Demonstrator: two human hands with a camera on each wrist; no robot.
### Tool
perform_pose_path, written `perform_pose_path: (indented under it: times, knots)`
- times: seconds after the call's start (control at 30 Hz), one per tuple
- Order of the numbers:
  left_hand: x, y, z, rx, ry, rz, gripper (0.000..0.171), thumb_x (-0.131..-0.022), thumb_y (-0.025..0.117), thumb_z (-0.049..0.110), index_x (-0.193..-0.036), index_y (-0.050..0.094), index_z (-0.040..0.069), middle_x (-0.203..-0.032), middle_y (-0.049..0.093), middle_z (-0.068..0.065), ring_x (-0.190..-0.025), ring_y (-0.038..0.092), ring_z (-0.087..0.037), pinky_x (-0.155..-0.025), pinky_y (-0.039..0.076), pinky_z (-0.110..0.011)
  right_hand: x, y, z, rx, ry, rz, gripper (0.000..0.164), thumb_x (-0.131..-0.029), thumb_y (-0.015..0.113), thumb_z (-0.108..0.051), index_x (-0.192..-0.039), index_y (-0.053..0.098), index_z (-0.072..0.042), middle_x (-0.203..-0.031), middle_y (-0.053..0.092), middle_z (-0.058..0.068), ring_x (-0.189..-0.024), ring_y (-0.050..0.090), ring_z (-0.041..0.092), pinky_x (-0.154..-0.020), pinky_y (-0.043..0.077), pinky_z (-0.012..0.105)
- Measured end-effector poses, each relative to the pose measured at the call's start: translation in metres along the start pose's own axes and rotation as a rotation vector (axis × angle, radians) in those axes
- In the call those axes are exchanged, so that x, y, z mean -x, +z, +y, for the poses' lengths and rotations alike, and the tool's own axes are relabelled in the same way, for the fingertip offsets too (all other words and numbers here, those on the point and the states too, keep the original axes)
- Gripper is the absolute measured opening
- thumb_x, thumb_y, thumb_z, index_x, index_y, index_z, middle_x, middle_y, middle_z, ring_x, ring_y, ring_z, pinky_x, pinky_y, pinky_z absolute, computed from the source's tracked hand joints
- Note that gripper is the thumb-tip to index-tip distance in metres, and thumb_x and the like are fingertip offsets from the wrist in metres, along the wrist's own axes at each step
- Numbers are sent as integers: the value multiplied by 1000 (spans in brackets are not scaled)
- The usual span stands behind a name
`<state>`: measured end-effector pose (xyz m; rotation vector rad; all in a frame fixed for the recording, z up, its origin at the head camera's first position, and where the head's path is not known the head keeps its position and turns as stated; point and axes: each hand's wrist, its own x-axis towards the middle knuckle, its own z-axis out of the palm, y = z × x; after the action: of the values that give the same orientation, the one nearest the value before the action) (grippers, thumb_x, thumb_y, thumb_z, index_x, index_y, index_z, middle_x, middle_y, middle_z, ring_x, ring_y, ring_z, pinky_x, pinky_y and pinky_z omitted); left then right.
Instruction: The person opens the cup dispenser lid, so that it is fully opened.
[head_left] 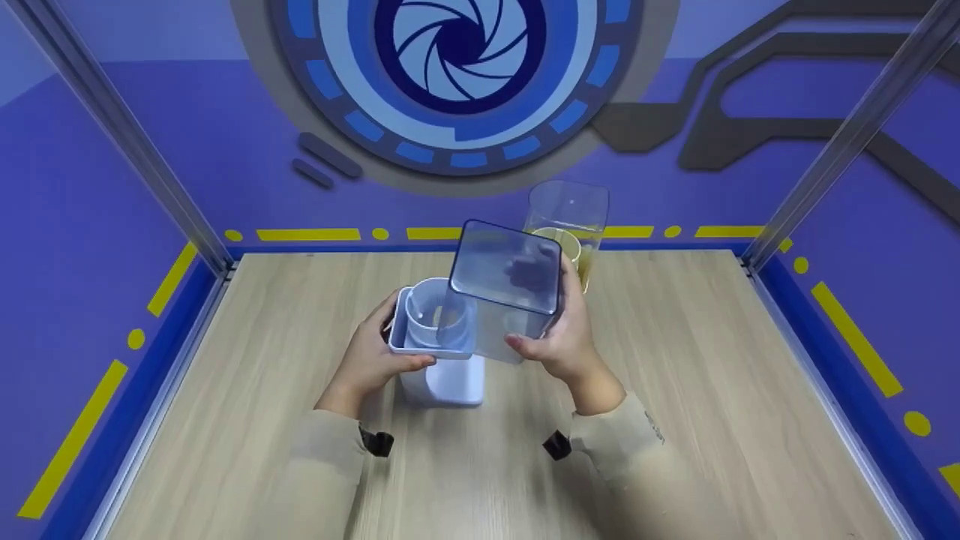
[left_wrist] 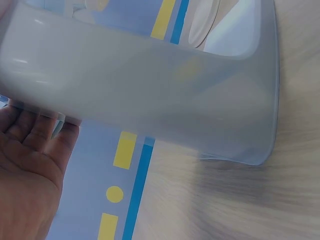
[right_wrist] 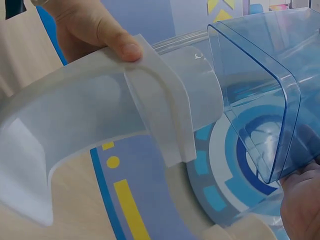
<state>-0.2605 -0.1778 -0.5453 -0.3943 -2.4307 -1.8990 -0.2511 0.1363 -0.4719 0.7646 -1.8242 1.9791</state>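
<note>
Above the worktop (head_left: 675, 450), the fingers of the left hand (head_left: 373, 356) clasp the white base (head_left: 461, 382), its collar (right_wrist: 202, 87) aimed at the clear box (head_left: 487, 262) just rightward, gripped in the right hand's (head_left: 566, 349) curled fingers.

The sleeved left forearm (head_left: 326, 446) slants in from seven o'clock, the right forearm (head_left: 630, 442) from five; the left hand (head_left: 375, 356) grips, thumb toward three, while the right hand (head_left: 566, 341) grips, thumb toward ten

Clear bluish box (head_left: 499, 274) tilted nr wht curved base (right_wrist: 107, 100); contact unclear.
</note>
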Motion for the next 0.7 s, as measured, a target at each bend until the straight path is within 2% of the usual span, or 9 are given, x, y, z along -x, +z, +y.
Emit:
perform_pose_path:
  times: [0.27,0.43,0.7]
  knots:
    - [-1,0,-2,-11,-5,-2,125,-66,112,19,-172,47,26,-166,62,1,-152,57,-26,-136,44,-54,19,-22,1,43,13,22,125,-61,99,-19,-168,36,-3,-151,62,6,-137,63,27,-112,62,37]
    - [0,0,-2,-20,-9,6,127,-66,113,19,-173,46,26,-168,60,1,-157,54,-27,-138,41,-54,29,-37,1,59,20,40,122,-62,98,-14,-168,38,-6,-153,60,8,-139,60,29,-114,61,37]
    - [0,1,-1,-31,-13,15,126,-65,112,17,-172,47,27,-167,61,0,-155,56,-27,-137,42,-54,42,-54,6,65,62,90,122,-59,96,-7,-167,40,-8,-151,61,7,-136,60,27,-113,58,32]
